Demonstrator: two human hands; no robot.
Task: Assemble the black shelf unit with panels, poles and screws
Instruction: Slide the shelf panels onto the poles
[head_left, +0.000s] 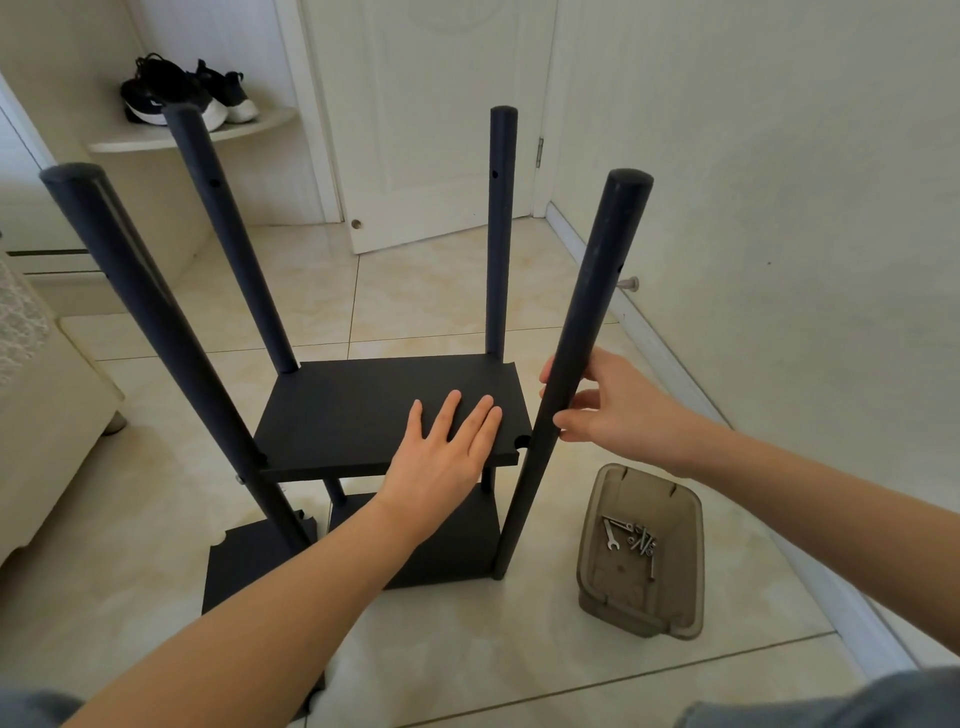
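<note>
A black shelf unit stands on the tiled floor with several upright black poles. Its upper panel (363, 410) sits between the poles, and a lower panel (447, 545) shows beneath it. My left hand (441, 452) lies flat on the upper panel near its front right corner, fingers straight. My right hand (618, 410) grips the front right pole (587, 322) at about panel height, fingers curled round it. That pole leans a little, its foot on the floor beside the lower panel. A screw head sticks out of the front left pole (156, 322) at panel level.
A translucent brown bin (675, 613) with screws and small wrenches (631, 538) stands on the floor at right. Another black panel (244, 561) lies on the floor at left. A white wall runs along the right, a door at the back, a shelf with shoes (182, 93) at far left.
</note>
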